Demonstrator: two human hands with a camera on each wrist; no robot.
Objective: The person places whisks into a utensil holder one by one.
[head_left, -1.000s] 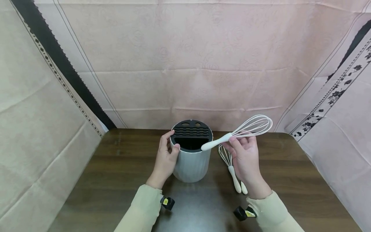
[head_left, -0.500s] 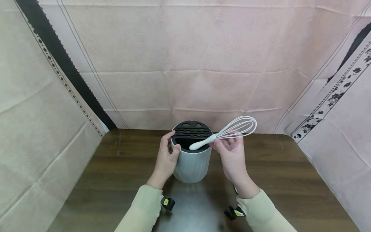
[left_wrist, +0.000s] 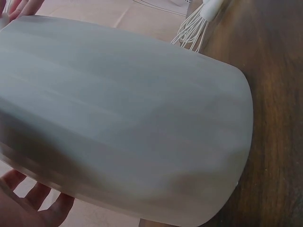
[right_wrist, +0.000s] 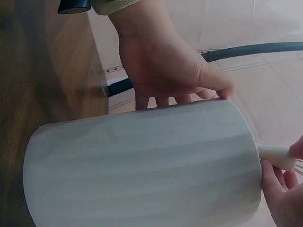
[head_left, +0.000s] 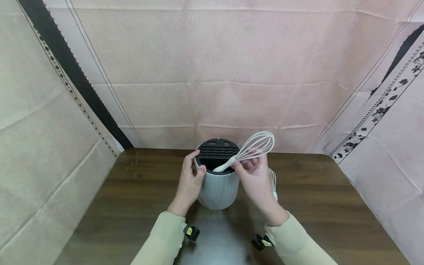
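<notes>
A pale grey utensil holder (head_left: 218,191) with a black slotted lid (head_left: 218,147) stands upright on the table. My left hand (head_left: 190,182) grips its left side, thumb and fingers at the rim; in the right wrist view the fingers of that left hand (right_wrist: 161,61) lie along the ribbed wall. Between thumb and fingers my right hand (head_left: 255,180) pinches a white whisk (head_left: 260,143) near where wires meet handle. The whisk is tilted, wires up to the right, and its handle end dips into the lid's large front opening. In the right wrist view the handle (right_wrist: 274,155) shows past the rim.
A second white whisk (head_left: 273,180) lies on the brown wooden table (head_left: 139,206) right of the holder, partly hidden by my right hand and wrist. Pale cloth (head_left: 215,103) hangs behind the table and at both sides.
My right hand has moved left with the whisk, bringing its handle from beside the holder's rim into the front opening and tilting it more steeply. The left hand has stayed on the holder.
</notes>
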